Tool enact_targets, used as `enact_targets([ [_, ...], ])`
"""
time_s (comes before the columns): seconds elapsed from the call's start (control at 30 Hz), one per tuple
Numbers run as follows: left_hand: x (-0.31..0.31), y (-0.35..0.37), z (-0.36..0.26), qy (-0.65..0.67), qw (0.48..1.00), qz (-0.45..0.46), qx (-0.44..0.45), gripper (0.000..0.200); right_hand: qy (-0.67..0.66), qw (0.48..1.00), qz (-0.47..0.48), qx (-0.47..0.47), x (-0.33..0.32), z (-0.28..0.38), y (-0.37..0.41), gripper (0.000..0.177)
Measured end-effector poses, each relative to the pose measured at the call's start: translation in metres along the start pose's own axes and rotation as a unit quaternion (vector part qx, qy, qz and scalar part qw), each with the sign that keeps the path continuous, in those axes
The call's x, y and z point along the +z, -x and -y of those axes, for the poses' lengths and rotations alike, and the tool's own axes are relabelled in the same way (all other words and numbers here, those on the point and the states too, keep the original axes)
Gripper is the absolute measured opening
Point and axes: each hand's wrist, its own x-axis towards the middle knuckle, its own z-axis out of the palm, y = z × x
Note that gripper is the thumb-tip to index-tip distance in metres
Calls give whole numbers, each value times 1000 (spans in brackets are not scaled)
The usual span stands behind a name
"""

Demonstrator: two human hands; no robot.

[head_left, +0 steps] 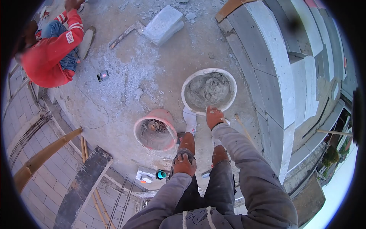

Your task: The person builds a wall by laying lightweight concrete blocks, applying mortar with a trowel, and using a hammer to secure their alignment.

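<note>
Grey mortar, partly smooth, sits in bucket just ahead of R hand; lumps remain. R hand seems closed on bucket edge; L hand rests open on leg.

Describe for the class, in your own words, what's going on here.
The person wearing the camera has their right hand at the near rim of a round tub of wet grey mix, while their left hand rests on their left knee. A pinkish bucket stands beside their left leg. Farther off, a co-worker in red sits or crouches on the dusty floor.
</note>
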Motion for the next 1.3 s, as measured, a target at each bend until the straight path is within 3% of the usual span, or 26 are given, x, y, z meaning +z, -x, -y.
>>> enact_targets([
  [0.07, 5, 0, 3, 2, 1000, 0, 7, 64, 1, 1000, 30, 0, -2, 1, 13, 29],
  [0.17, 7, -3, 1, 2, 1000, -6, 12, 65, -46, 999, -7, -13, -5, -4, 18, 30],
  [0.23, 14, -3, 3, -4, 998, -59, 26, 59, -80, 995, 49, -28, -8, -5, 20, 34],
  [0.37, 11, -2, -4, -2, 998, -62, 26, 59, -89, 993, 71, -7, -20, -13, 28, 42],
  [0.43, 4, -1, -8, -11, 1000, 8, -5, 65, -128, 977, 169, -16, -24, -31, 11, 47],
  [0.47, 8, -2, -6, -15, 1000, 6, -9, 65, -133, 977, 168, -19, -29, -40, 2, 47],
  [0.53, 19, -2, -1, -20, 998, -53, 16, 59, -132, 971, 196, -45, -39, -61, -14, 30],
  [0.67, 25, -1, -5, -31, 998, -56, 8, 59, -199, 964, 152, -86, -43, -91, -49, 19],
  [0.73, 18, 1, -11, -30, 999, -14, -5, 64, -344, 876, 334, 55, -85, -88, -58, 18],
  [0.83, 24, -1, -10, -29, 999, -20, -2, 64, -376, 850, 365, 49, -68, -101, -64, 22],
  [0.97, 18, 0, -17, -29, 1000, -10, -6, 64, -462, 809, 355, 76, -51, -112, -38, 25],
  [1.03, 16, 1, -19, -28, 999, -3, -15, 63, -547, 747, 367, 87, -64, -114, -18, 28],
  [1.13, 22, 4, -18, -38, 999, -30, 1, 63, -589, 726, 337, 111, -48, -121, 3, 30],
  [1.3, 15, 1, -26, -57, 998, -11, -14, 62, -526, 792, 296, 94, -41, -119, 11, 38],
])
